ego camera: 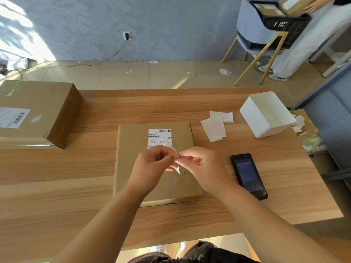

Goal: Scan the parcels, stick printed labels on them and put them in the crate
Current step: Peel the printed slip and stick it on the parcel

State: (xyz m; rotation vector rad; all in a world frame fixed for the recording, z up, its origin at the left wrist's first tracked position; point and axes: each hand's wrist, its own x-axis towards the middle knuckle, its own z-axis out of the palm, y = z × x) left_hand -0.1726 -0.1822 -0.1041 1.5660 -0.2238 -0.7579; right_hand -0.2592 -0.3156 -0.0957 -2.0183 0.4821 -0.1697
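Sitting at the left end of the table [76, 196] is a big box [36, 112] with a white label on its top. In the middle lies a flat brown parcel [133, 158]. It has a printed label [159, 138] stuck on top, with bars on it.

Both hands are just above the parcel, close together. The left hand [152, 166] has its fingers curled in and pinches a small white sticker [173, 149]. The sticker curls up between the two hands. The right hand [201, 166] pinches the other side of it with thumb and finger.

To the right of the parcel, some white papers [216, 126] lie in a loose pile. A black scanner [247, 175] lies flat just beside the right hand, screen up. Farther back there is a white tub [266, 116], tipped a little.

Away from the table, at the top right, a black crate [281, 23] sits on a chair [250, 21]. It already has a parcel inside. A person [313, 40] in white trousers stands next to it and holds a small box [292, 6] over the crate.
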